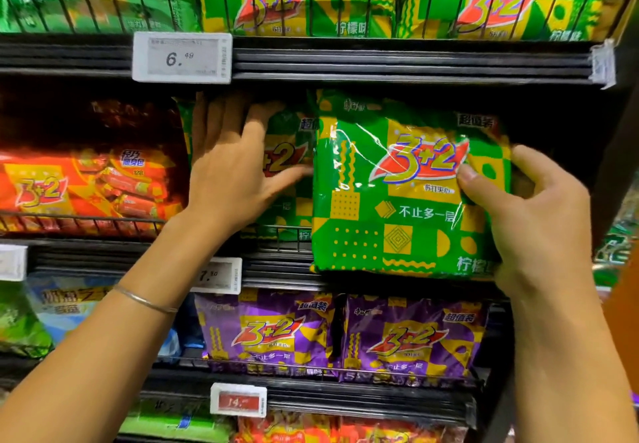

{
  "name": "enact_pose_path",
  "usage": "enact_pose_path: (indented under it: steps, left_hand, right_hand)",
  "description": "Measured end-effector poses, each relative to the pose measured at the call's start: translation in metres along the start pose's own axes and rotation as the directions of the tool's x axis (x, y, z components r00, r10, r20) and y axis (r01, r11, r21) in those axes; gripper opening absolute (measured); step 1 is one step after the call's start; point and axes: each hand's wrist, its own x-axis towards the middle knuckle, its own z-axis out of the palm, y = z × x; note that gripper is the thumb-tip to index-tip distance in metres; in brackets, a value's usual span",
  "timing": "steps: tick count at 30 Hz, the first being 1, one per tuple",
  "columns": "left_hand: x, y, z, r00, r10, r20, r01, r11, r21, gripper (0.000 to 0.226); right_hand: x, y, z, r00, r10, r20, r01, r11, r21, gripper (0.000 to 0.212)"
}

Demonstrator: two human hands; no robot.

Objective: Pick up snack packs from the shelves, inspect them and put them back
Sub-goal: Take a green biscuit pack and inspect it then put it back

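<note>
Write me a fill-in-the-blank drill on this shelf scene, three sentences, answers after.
1. The right hand grips a pack coloured mostly ____.
2. The left hand rests flat on a second pack standing to the ____ of the held one.
3. The packs on the shelf below are ____.

Answers: green; left; purple

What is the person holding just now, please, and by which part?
The right hand grips a green snack pack by its right edge. The left hand only rests flat on another green pack.

Thin silver bangle (145, 301), bare forearms
</note>
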Motion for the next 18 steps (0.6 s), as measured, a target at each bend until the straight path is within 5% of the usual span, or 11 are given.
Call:
enact_pose_path:
  steps: [8, 13, 18]
  left_hand:
    - [0.008, -0.004, -0.002, 0.998, 0.015, -0.058, -0.013, 0.999, 0.035, 0.062]
    - [0.002, -0.008, -0.005, 0.988, 0.033, -0.149, -0.037, 0.999, -0.025, 0.089]
    - [-0.005, -0.005, -0.007, 0.993, -0.006, -0.115, 0.011, 0.999, 0.046, 0.075]
  right_hand:
    - [-0.024, 0.004, -0.006, 0.995, -0.057, -0.084, 0.062, 0.996, 0.057, 0.038]
    - [-0.031, 0.007, -0.013, 0.998, -0.018, -0.067, 0.025, 0.994, 0.109, 0.04]
    - [-0.039, 0.009, -0.02, 0.999, 0.008, -0.041, -0.004, 0.994, 0.108, 0.045]
